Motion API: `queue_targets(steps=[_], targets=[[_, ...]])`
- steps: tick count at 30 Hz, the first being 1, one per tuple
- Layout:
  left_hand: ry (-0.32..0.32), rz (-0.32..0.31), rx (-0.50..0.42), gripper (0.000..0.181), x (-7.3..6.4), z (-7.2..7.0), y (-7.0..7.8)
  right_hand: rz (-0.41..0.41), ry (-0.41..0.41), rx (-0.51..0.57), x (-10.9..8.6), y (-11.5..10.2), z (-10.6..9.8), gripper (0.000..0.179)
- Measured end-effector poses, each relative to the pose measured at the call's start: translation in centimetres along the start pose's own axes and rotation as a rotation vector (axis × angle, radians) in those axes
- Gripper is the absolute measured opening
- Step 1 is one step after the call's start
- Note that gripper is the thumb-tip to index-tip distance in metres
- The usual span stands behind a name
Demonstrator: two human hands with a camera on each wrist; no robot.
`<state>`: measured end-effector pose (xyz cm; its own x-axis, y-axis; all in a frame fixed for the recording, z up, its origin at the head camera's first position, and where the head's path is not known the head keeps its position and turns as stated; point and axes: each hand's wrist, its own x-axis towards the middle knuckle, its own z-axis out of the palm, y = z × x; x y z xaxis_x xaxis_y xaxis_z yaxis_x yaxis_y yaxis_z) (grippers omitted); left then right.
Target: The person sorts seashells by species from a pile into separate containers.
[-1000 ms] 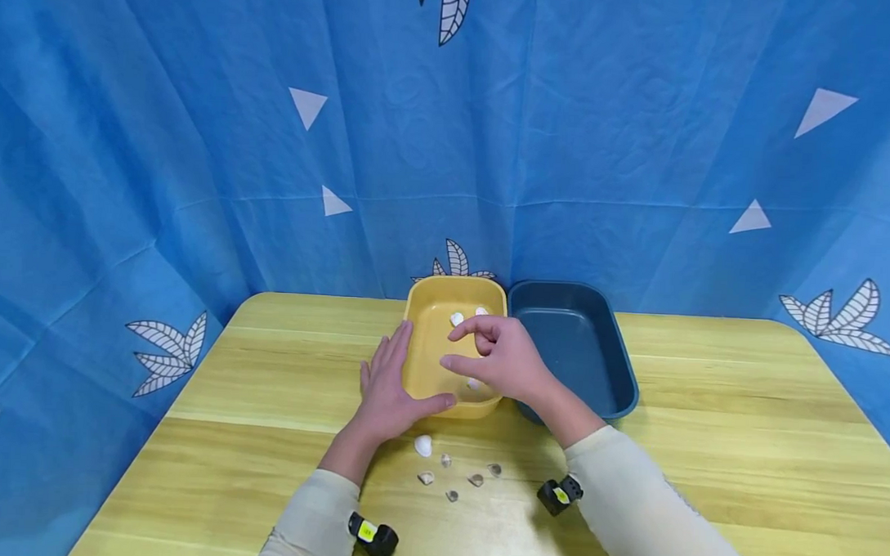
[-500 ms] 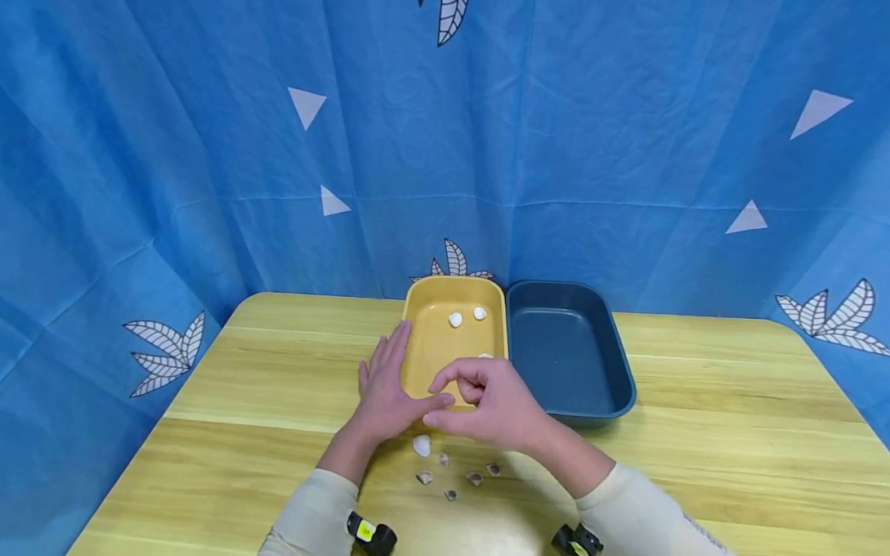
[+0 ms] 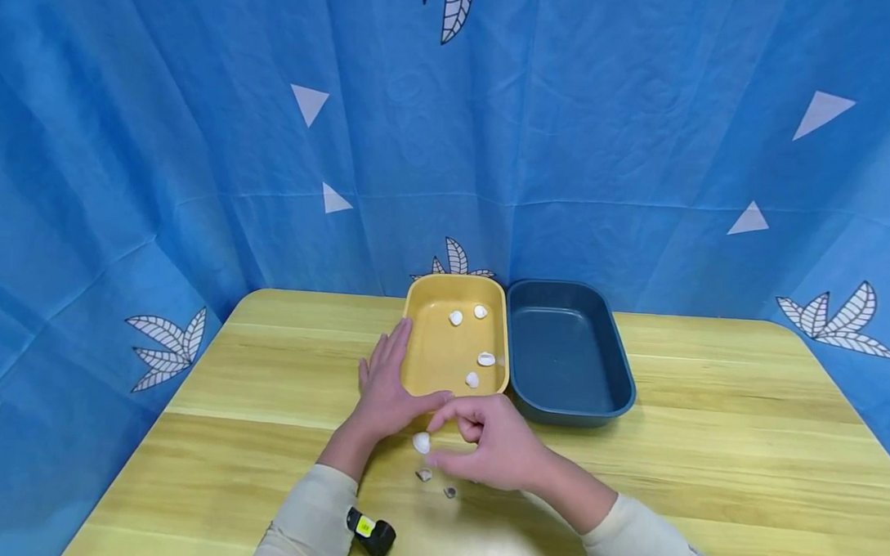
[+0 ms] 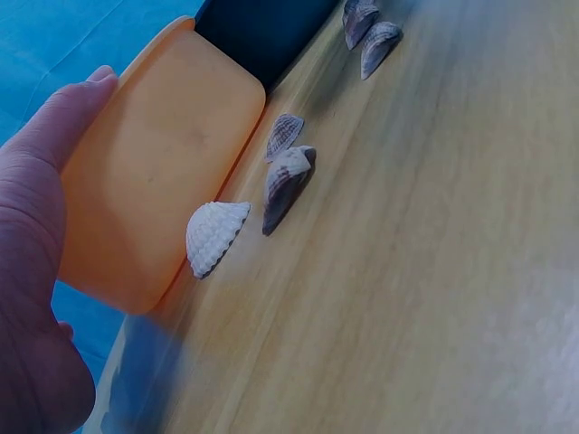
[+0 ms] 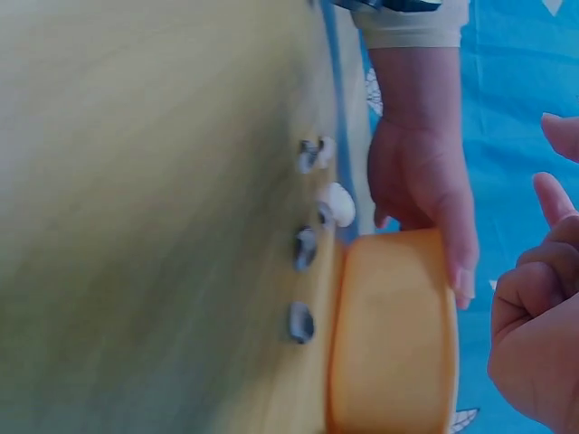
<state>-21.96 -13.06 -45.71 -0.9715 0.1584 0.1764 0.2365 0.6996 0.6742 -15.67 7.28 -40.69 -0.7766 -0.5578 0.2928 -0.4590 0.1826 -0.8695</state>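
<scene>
My left hand (image 3: 391, 397) rests against the yellow bin (image 3: 435, 351), its straight fingers along the left side and its thumb on the front rim. In front of that bin a white ribbed seashell (image 4: 215, 237) lies on the table. Over the table, my right hand (image 3: 494, 445) hovers beside this shell, with thumb and index finger apart, the other fingers curled and nothing between them. Several small brown-grey seashells (image 4: 288, 185) lie near the white one; in the head view the right hand hides some of them. White seashells (image 3: 486, 359) are scattered inside the yellow bin.
A dark blue bin (image 3: 571, 356) stands right of the yellow one, touching or nearly touching it, with no shells visible inside. Both are on a wooden table (image 3: 719, 435) near its back edge. A blue patterned curtain (image 3: 604, 136) hangs behind.
My right hand has moved down from above the yellow bin to the table in front of it, near the white seashell. My left hand has stayed at the bin's edge.
</scene>
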Motion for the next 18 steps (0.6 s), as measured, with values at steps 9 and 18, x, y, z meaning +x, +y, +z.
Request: queue_targets(steps=[9, 18], targets=[[0.006, -0.004, 0.006, 0.126, 0.1, 0.1, -0.2, -0.005, -0.039, -0.019, -0.8, 1.7, 1.1, 0.024], [0.011, 0.009, 0.006, 0.126, 0.1, 0.2, -0.3, 0.063, -0.108, -0.115, -0.8, 3.1, 1.7, 0.033]])
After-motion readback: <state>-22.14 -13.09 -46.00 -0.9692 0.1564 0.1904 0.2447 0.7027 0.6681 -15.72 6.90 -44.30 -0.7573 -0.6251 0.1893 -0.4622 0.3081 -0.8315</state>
